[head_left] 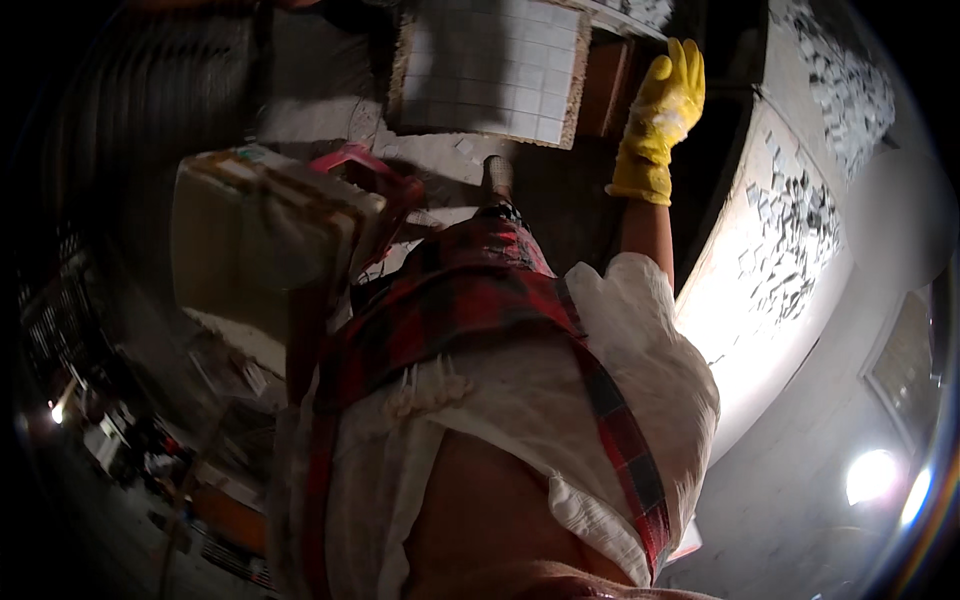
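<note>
My right hand [667, 108] wears a yellow rubber glove with pale smears on it. Its fingers stretch forward and nothing shows in its grasp. Left of the hand lies a rough-edged panel [480, 75] covered with square white and grey tiles, partly in shadow. A reddish-brown board or box [604, 90] sits between that panel and the glove. My left hand does not show; its side is dark.
A light worktop [735, 235] runs along the right, with many small tile pieces [790, 225] scattered over it. At left stand a large whitish tub [250, 230] and a pinkish-red plastic stool [365, 160]. Bright lamps [872, 477] glow at lower right.
</note>
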